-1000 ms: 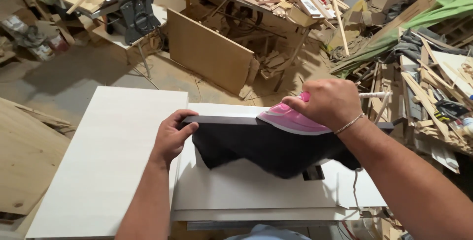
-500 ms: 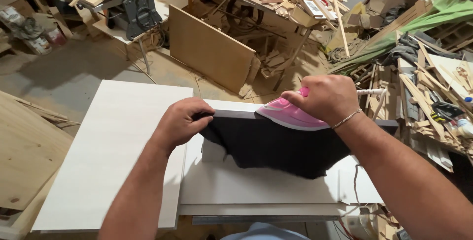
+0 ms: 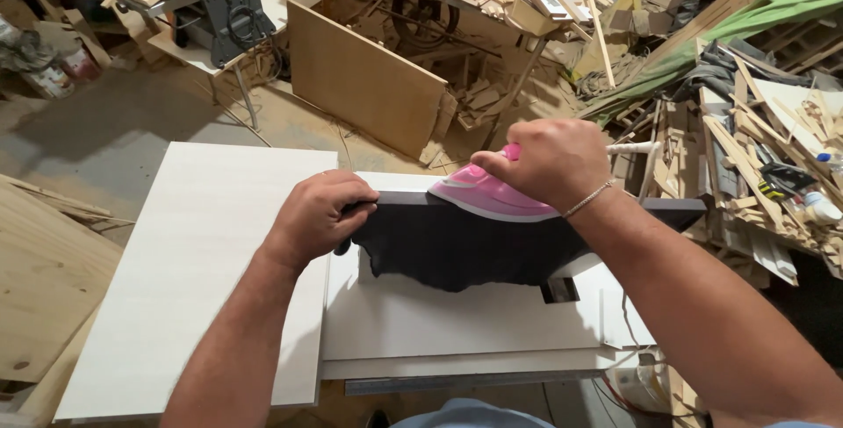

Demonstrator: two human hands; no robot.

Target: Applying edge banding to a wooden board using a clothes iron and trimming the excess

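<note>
Hands at centre frame, both on a dark upright panel (image 3: 457, 248) standing on edge on the white surface (image 3: 439, 323). Left hand (image 3: 318, 215) clamps the panel's left top corner, fingers curled over the edge. Right hand (image 3: 549, 163) grips a pink clothes iron (image 3: 487, 197) resting flat along the panel's top edge. Large white board (image 3: 202, 252) lies at left; brown plywood sheet (image 3: 364, 77) leans in the upper middle.

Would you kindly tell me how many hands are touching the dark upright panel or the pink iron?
2: the left hand grips the dark panel's left end; the right hand presses the pink iron on its top edge.
</note>
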